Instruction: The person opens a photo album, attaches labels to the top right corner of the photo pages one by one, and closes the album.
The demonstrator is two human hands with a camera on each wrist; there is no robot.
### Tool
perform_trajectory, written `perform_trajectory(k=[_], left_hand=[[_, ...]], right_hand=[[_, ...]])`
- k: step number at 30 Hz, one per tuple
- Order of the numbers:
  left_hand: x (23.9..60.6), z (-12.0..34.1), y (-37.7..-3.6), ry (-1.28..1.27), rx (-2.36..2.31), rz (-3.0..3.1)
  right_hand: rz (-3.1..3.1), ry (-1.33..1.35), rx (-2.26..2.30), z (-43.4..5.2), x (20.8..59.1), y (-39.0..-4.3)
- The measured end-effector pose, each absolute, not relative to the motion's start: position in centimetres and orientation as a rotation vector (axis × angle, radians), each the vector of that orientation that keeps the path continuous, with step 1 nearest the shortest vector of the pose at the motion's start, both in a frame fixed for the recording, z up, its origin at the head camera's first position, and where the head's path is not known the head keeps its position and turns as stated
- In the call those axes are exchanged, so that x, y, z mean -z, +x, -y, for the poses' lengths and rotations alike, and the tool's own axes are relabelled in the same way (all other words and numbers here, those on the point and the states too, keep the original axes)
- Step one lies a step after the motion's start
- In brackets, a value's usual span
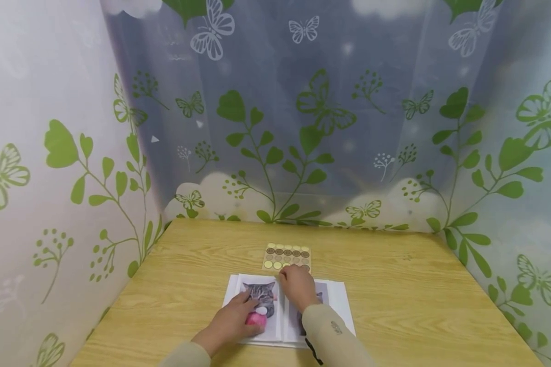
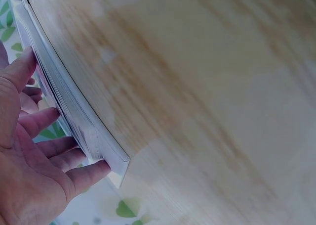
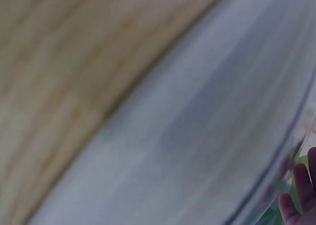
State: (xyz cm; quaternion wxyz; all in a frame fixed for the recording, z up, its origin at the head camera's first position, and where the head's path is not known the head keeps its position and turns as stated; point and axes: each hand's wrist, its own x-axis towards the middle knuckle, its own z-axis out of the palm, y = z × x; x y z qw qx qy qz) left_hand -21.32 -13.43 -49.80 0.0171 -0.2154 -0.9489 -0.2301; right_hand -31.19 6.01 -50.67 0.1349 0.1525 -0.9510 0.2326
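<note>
An open album (image 1: 337,300) lies flat on the wooden table (image 1: 441,306), near its front edge at about 6 o'clock from the table's middle. Its left page carries a photo of a grey tabby cat (image 1: 261,295). The left hand (image 1: 234,318) rests on that page with straight, spread fingers pressing it down, its grip released and holding nothing; in the left wrist view the same hand (image 2: 29,156) lies with its fingertips against the stacked page edges of the album (image 2: 74,111). The right hand (image 1: 297,286) sits on the album's top edge near the spine, at 12 o'clock of the pages, fingers bent downward; whether its grip pinches anything cannot be told. A sticker sheet (image 1: 286,256) of round gold and brown dots lies just beyond that hand, at 12 o'clock from the album, touching or nearly touching its top edge. The right wrist view is blurred, showing only fingertips (image 3: 298,195) beside a pale page.
</note>
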Motion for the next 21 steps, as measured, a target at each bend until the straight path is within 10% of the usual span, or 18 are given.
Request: perform_trajectory(k=[21], left_hand=[[50.4, 13.4, -21.7, -0.662, 0.687, 2.955]], right_hand=[[2.756, 0.669, -0.311, -5.5, 51.1, -29.2]])
